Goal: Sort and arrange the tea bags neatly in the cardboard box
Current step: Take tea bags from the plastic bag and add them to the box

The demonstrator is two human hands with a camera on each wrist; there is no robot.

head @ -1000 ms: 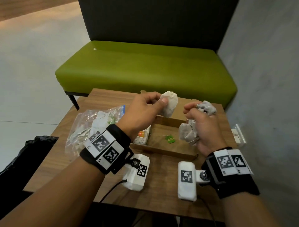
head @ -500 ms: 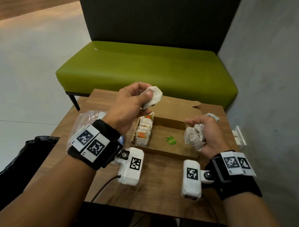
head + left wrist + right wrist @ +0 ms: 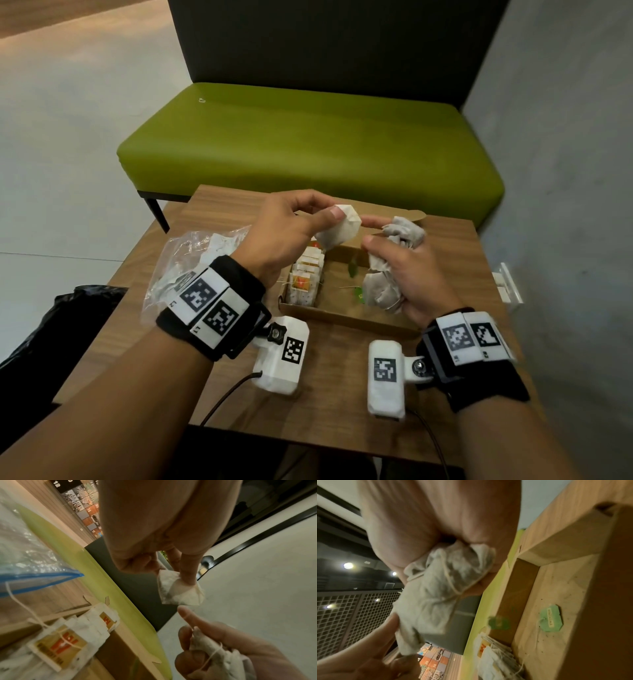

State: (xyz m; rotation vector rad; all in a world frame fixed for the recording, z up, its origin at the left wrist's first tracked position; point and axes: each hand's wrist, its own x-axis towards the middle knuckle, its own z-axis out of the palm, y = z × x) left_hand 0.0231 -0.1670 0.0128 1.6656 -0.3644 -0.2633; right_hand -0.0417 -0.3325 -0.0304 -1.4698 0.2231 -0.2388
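Observation:
Over the open cardboard box (image 3: 342, 319), my left hand (image 3: 334, 214) pinches a single white tea bag (image 3: 339, 229) between thumb and fingers; the left wrist view shows this tea bag (image 3: 180, 595) hanging from the fingertips. To its right, my right hand (image 3: 370, 233) grips a crumpled bunch of grey tea bags (image 3: 382, 284) with strings round it, index finger stretched toward the single bag. The bunch (image 3: 447, 582) fills the right wrist view. A neat row of tagged tea bags (image 3: 306, 277) stands at the box's left end. Green tags (image 3: 359, 294) lie on its floor.
A clear zip bag (image 3: 191, 260) with more tea bags lies left of the box on the small wooden table (image 3: 342, 377). A green bench (image 3: 308, 144) stands behind it and a grey wall (image 3: 565, 171) runs along the right. A white object (image 3: 507, 284) sits by the table's right edge.
My left hand swung left with its tea bag, then came back right. My right hand dropped, then rose again toward the left, its index finger now pointing at the single bag.

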